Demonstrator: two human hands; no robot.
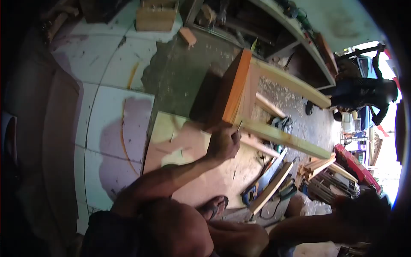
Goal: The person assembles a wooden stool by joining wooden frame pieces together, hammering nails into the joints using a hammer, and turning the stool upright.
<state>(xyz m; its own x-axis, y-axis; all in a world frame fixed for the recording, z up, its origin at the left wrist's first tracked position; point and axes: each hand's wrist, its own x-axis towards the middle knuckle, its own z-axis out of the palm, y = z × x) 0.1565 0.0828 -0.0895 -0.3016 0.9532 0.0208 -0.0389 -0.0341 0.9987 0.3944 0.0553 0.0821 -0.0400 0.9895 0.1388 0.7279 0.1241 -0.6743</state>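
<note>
A wooden stool or small table (238, 88) lies on its side, with an orange-brown top board and pale legs (291, 138) pointing right. My left hand (224, 143) is at the top's lower corner, fingers closed in a pinch. From them a thin nail (240, 124) sticks up against the wood where a leg meets the top. My right hand (364, 214) is raised off to the far right, dark and partly lost in shadow. Its fingers, and anything in them, cannot be made out.
A handsaw (261, 180) and a wood strip (272, 188) lie near my foot (214, 207). Wood pieces (317, 165) and a red object (355, 167) are at right. A workbench (274, 25) stands behind, a wooden box (156, 17) farther left. Another person (364, 92) stands near the opening.
</note>
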